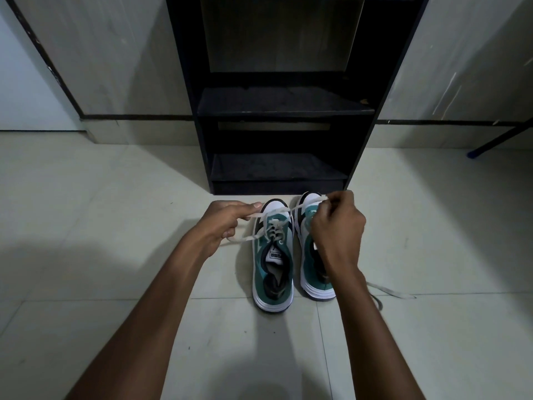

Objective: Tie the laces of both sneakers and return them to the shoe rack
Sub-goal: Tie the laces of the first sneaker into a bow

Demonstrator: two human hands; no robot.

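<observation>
Two hands [284, 223], flat white laces [277, 212] crossed

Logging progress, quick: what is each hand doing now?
Left hand: closed on the flat white lace of the left teal-and-white sneaker.
Right hand: closed on its other end.

Rack [277, 111] shelves bare, open at front. Sneakers [272, 255] just before rack base. Taut lace [288, 210] spans toes. Loose lace [389, 293] trails on floor [101, 226] at right; floor at left bare.
</observation>
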